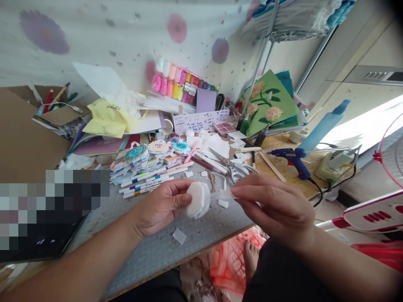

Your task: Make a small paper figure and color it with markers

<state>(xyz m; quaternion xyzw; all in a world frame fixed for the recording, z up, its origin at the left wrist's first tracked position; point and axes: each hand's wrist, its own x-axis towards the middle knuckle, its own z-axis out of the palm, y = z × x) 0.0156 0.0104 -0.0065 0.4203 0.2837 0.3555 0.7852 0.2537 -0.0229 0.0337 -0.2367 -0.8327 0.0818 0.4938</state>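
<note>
"Holding what?"

"Left hand (165,205) clamps the white pad (197,200) above the desk (147,256), back from its front edge; right hand (277,205), apart from the left, pinches a translucent film (224,194) just beside the pad."

"Any open room?"

"Bare desk along the front edge, with one scrap (179,236) there. Farther back, pens (146,188) and scissors (232,164) crowd the surface."

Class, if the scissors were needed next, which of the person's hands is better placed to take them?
Probably the right hand: it is nearer the scissors, pinching only what looks like a clear strip. The left hand grips the round white pad, farther off.
</note>
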